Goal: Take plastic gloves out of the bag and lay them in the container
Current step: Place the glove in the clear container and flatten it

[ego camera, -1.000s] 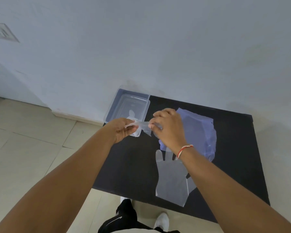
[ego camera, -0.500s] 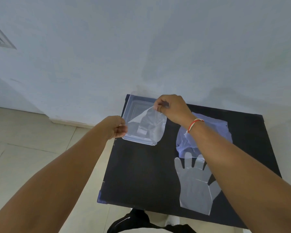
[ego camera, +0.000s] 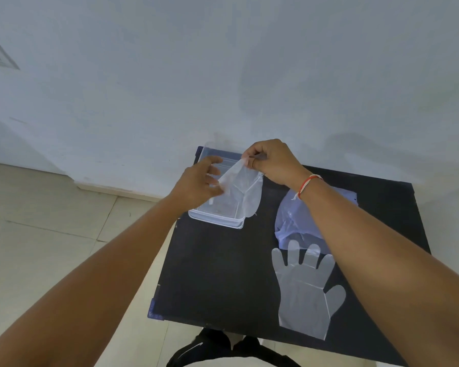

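The black table carries the clear container at its far left corner, the bag to the right, and a flat spare glove nearer the person. The held glove hangs half over the container's right rim; being limp film, it could drape outside or cling to skin on release. The right hand pinches its top corner; the left hand, fingers loosely curled, touches its left edge.
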